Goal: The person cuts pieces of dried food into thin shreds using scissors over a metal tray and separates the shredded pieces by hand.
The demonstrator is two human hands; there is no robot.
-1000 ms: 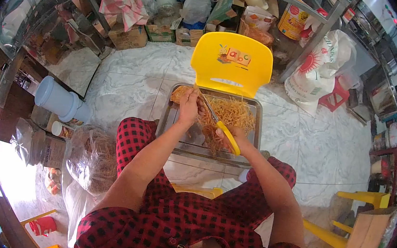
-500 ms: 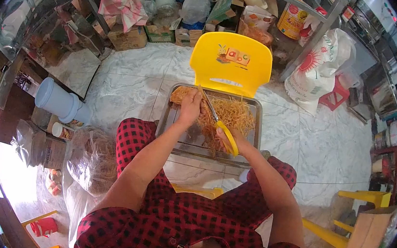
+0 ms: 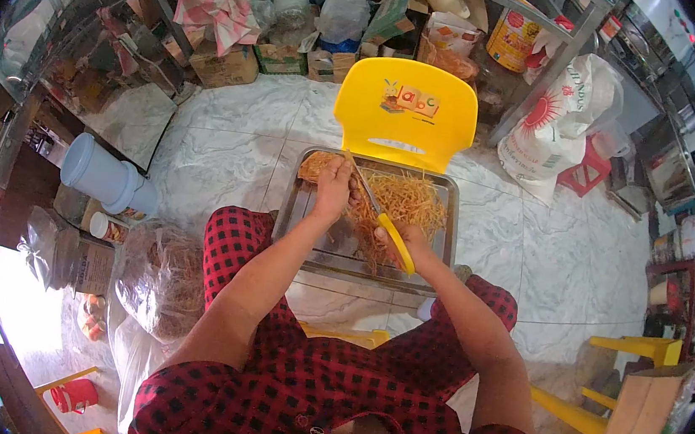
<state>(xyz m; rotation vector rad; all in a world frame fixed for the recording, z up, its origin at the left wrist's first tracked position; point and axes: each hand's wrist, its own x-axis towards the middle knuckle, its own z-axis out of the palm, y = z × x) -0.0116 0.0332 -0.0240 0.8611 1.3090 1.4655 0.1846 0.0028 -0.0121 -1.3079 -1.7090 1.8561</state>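
Observation:
Yellow-handled scissors (image 3: pixel 396 242) are gripped in my right hand (image 3: pixel 412 247), their blades slanting up and left to the fingers of my left hand. My left hand (image 3: pixel 333 188) is closed on a flat, orange-brown dried piece (image 3: pixel 312 167) at the tray's upper left; its exact kind is unclear. The blades lie along the right edge of that piece, partly hidden by my fingers. A heap of thin orange-brown strips (image 3: pixel 417 201) fills the right side of the metal tray (image 3: pixel 450 228), and some strips lie below the scissors.
A yellow chair back (image 3: pixel 406 109) rises just beyond the tray. On the left stand pale blue buckets (image 3: pixel 102 174) and a clear plastic bag (image 3: pixel 159 273) of brown material. A white printed sack (image 3: pixel 546 136) and yellow stools (image 3: pixel 639 345) are on the right. Boxes line the back.
The scissor handles have come closer together and the blades have narrowed. Both hands stay in nearly the same place over the tray.

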